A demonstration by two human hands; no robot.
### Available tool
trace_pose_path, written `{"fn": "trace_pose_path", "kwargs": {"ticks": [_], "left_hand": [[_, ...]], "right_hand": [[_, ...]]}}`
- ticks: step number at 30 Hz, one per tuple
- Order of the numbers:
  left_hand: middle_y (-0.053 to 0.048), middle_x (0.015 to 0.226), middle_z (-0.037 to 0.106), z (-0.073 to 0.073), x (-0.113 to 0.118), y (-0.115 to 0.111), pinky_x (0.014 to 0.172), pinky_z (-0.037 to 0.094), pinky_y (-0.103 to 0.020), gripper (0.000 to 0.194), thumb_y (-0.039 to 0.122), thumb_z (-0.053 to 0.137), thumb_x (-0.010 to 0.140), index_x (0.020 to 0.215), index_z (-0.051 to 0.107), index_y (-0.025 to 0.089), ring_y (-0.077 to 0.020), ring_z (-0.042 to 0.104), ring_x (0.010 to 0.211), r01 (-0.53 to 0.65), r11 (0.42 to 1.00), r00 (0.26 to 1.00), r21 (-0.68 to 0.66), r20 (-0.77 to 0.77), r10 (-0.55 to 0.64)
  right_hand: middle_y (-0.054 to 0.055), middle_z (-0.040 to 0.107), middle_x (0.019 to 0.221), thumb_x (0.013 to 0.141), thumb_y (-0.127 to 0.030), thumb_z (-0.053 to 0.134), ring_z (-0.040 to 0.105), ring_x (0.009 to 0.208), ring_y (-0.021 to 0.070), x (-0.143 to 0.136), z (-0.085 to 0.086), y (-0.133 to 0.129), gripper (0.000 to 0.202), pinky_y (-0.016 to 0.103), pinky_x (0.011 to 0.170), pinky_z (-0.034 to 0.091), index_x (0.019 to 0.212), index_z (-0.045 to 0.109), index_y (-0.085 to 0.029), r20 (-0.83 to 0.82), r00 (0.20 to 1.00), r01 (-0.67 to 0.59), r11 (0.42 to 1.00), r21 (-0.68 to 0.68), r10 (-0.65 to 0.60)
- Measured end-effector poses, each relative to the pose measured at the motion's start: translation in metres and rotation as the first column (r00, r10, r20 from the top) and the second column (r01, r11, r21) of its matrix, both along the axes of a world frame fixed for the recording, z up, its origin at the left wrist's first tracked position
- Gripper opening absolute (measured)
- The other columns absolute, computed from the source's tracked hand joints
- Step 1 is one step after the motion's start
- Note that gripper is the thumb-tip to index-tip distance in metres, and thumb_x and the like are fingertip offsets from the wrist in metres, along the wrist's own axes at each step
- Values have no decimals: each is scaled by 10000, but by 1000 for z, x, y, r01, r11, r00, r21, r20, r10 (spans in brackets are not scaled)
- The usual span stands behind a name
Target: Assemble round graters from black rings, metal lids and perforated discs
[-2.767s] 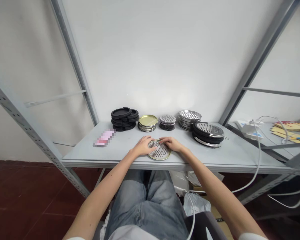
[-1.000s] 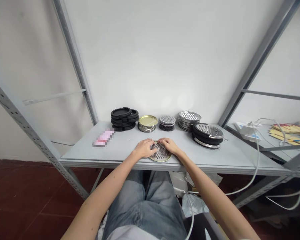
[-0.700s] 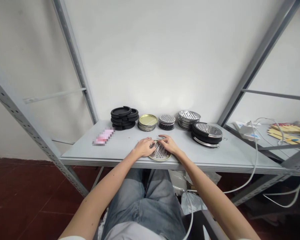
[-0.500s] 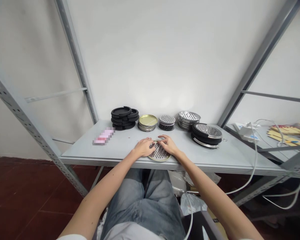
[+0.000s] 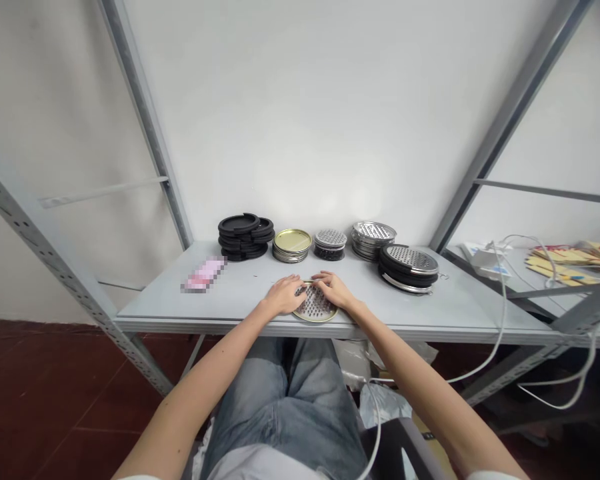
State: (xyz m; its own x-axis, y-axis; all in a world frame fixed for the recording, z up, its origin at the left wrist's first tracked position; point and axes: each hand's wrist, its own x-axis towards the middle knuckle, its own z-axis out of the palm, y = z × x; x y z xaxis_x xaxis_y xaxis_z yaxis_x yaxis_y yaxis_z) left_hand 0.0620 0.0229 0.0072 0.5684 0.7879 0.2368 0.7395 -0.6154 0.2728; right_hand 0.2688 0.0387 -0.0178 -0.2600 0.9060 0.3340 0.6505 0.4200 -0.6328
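A round metal grater disc with a gold-coloured rim lies at the front edge of the grey table. My left hand is closed on its left side, fingers curled over the rim. Against the far right part of the rim, my right hand grips with bent fingers. Both hands cover part of the disc, and its underside is hidden. Behind them stand a stack of gold-coloured round lids and a stack of smaller grater discs.
Black plastic rings are piled at the back left, near a blurred pink object. To the right are larger metal grater discs and a black-and-metal grater stack. A white cable hangs over the table's right side.
The view has shifted slightly, moving the scene a little left in the picture. Both hands stay on the grater disc, with only a slight shift of the right fingers.
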Motion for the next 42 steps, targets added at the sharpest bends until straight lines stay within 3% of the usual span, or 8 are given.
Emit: {"fn": "trace_pose_path", "kwargs": {"ticks": [6, 33, 42], "left_hand": [[-103, 1415, 506, -5, -2, 4, 1140, 309, -389, 376, 368, 472, 914, 1210, 624, 192, -244, 430, 1343, 33, 999, 999, 14, 31, -33], [-115, 1397, 523, -7, -2, 3, 1126, 321, -399, 396, 417, 430, 949, 1209, 627, 192, -256, 449, 1326, 35, 998, 998, 47, 42, -37], [-104, 1398, 523, -9, -3, 5, 1128, 321, -419, 405, 432, 407, 962, 1200, 638, 200, -256, 442, 1332, 46, 999, 993, 19, 103, -48]], "right_hand": [[93, 713, 1069, 902, -373, 428, 638, 1026, 237, -2, 4, -8, 393, 350, 957, 447, 843, 762, -175, -75, 997, 23, 1000, 12, -22], [117, 704, 1091, 867, -422, 487, 641, 1003, 244, -4, 6, -9, 389, 340, 933, 444, 801, 772, -165, -92, 996, 10, 1000, 5, -9], [130, 689, 1104, 926, -562, 325, 622, 1032, 260, -4, 8, -11, 610, 371, 976, 401, 841, 770, -153, -121, 991, 47, 999, -24, -50]]}}
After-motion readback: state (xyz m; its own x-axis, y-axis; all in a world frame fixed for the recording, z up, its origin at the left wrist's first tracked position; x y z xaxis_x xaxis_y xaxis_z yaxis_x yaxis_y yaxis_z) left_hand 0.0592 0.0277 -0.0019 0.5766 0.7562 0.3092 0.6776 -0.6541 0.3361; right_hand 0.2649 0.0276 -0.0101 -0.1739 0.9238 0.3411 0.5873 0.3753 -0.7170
